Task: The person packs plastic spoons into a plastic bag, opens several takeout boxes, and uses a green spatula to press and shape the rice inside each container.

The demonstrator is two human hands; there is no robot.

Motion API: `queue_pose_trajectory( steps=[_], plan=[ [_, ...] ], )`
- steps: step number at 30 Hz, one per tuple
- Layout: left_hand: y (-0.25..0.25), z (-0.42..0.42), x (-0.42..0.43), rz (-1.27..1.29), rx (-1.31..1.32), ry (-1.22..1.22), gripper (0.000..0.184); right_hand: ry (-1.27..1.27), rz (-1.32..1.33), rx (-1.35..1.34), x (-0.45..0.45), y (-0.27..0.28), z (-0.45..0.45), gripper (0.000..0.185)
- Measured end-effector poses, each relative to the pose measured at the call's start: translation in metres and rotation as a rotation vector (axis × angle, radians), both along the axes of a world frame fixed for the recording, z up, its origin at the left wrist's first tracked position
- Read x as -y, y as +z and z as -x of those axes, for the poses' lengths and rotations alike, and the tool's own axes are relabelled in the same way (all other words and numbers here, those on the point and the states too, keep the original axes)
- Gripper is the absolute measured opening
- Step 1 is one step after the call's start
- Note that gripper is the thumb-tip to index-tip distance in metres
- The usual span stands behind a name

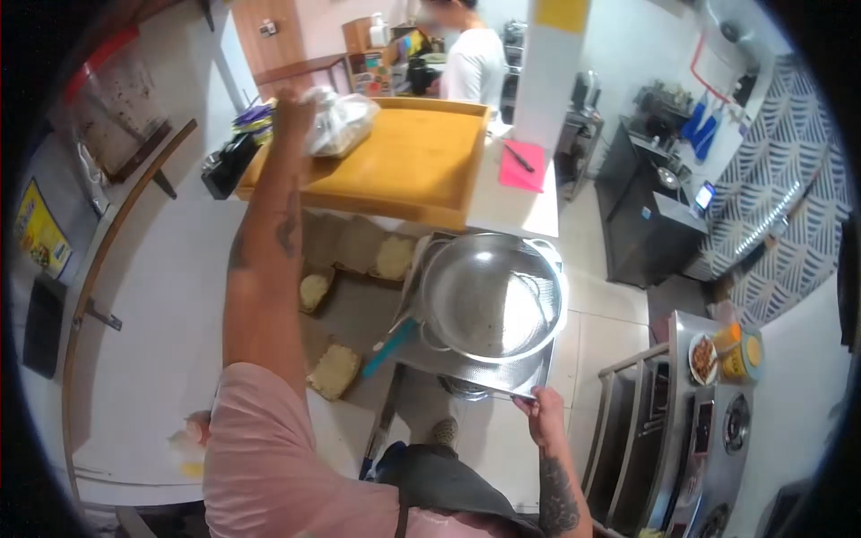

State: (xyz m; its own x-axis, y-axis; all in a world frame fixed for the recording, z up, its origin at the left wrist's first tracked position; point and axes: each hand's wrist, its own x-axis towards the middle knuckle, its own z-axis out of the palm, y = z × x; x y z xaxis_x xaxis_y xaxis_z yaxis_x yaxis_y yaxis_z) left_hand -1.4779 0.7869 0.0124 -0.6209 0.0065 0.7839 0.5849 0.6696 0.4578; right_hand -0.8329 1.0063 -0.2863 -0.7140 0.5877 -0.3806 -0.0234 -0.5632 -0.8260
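Note:
My right hand (544, 416) grips the near right corner of a perforated metal tray (516, 377). On the tray sits a wide metal bowl (462, 309) with loop handles, its inside shiny. A turquoise-handled utensil (391, 348) lies against the tray's left side. My left arm stretches far forward, and my left hand (294, 109) is blurred beside a whitish plastic bag (345, 125) over a wooden tray (404, 166); its fingers are not clear. Below that arm, bread slices with a pale topping (334, 372) lie on a brown sheet (350, 309).
A pink cutting board (522, 168) with a knife lies beyond the bowl. Another person in a white top (473, 67) stands at the back. To the right are a stove (731, 448) and a plate of food (703, 359). A dark container (229, 166) sits left of the wooden tray.

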Motion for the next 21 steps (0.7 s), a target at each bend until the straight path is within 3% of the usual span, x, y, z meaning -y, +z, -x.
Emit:
queue_pose_trajectory(
  steps=[2, 3, 5, 9, 10, 15, 21],
  plan=[
    [0.017, -0.046, 0.013, -0.157, -0.118, 0.136, 0.07, -0.051, 0.018, -0.007, 0.025, 0.024, -0.031, 0.02],
    [0.012, -0.055, 0.024, -0.338, -0.315, 0.049, 0.068, -0.067, 0.072, -0.012, 0.038, 0.045, -0.045, 0.028],
    [-0.003, -0.105, 0.043, -0.41, -0.421, -0.078, 0.055, -0.066, 0.097, -0.08, 0.057, 0.06, -0.079, 0.031],
    [-0.113, -0.241, 0.07, -0.158, -0.386, -0.449, 0.034, -0.151, 0.045, -0.085, 0.117, 0.064, -0.19, 0.034],
    [-0.14, -0.285, 0.065, -0.589, -0.007, -0.586, 0.033, -0.201, 0.046, -0.048, 0.137, 0.079, -0.217, 0.033],
    [-0.326, -0.491, 0.021, -0.233, 0.287, -0.887, 0.031, -0.561, -0.014, -0.124, 0.267, 0.091, -0.391, 0.032],
    [-0.455, -0.672, 0.041, 0.101, 0.621, -1.209, 0.03, -1.119, -0.03, -0.048, 0.449, 0.14, -0.545, 0.031]
  ],
)
